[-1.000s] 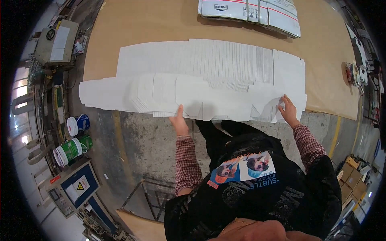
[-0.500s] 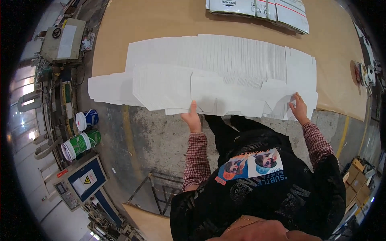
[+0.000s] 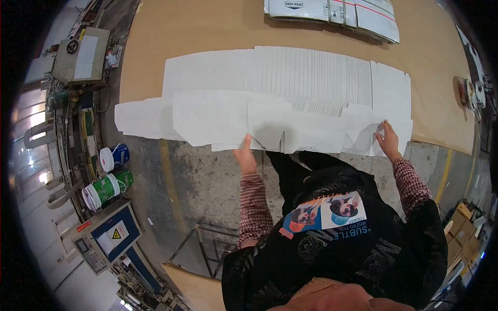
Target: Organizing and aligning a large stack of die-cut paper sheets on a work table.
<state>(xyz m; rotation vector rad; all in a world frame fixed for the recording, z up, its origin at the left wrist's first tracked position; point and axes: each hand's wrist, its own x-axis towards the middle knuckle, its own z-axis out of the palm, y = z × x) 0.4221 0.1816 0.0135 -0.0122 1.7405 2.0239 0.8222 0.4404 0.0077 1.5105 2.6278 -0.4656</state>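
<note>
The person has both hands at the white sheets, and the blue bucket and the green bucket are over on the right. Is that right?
Not quite: the blue bucket and the green bucket are over on the left, as the head view shows. The left hand and right hand are indeed at the white sheets.

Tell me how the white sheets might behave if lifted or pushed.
The sheets look thin, so each is probably light and somewhat bendy. Lying flat, they seem unlikely to roll. Fanned out and overlapping, they might slide apart if pushed.
</note>
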